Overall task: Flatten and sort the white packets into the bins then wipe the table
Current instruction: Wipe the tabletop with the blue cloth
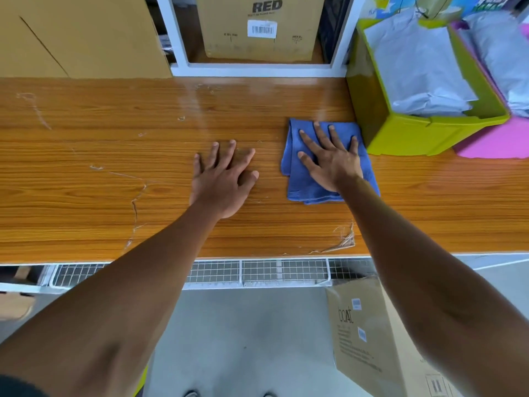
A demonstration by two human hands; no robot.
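The right hand (329, 159) lies flat with straight fingers pressing the folded blue cloth (303, 184) under its palm, the left hand (223, 179) rests open on the bare wooden table (114, 156) beside it, and the unwiped wood stretches off to the left.

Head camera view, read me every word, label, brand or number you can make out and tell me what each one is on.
"RED": bold dark print on the brown cardboard box in the white shelf frame behind the wooden table.
White barcode sticker on that box: digits too small to read, like the fine print beside it.
"boat": thin lettering on the tan cardboard box on the floor.
Its small text lines and stickers: too blurred to read.
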